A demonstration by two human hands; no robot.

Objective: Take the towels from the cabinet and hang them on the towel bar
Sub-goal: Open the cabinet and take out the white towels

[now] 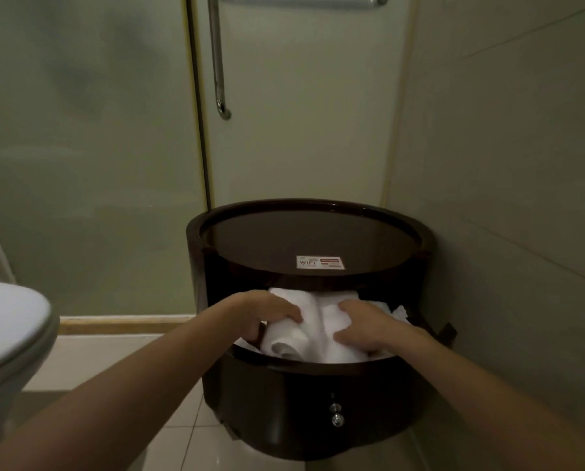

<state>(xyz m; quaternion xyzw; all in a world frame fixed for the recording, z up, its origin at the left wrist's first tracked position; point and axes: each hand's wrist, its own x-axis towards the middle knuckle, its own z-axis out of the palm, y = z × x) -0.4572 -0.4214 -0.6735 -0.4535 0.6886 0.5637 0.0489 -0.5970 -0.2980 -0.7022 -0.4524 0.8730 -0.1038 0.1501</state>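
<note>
In the open drawer [318, 365] of the round dark cabinet [284, 402], I see both hands closed on white towels.
From the head view, my read is that the left hand [270, 312] has its fingers curled over the top of a rolled towel [286, 345] with the thumb tucked beneath, while the right hand [362, 326], just beside it, digs bent fingers into a bunched towel [328, 316]. The two towels touch between the hands and lie inside the drawer, under the cabinet's top. Just above the grip a WIFI sticker [320, 262] lies flat on that top; straight below the grip two small knobs [337, 414] sit on the drawer front. Well to the left of the grip is a toilet [9, 334]; far above it a vertical door handle [218, 62] and a horizontal chrome bar [304, 0], cut off by the frame edge.
</note>
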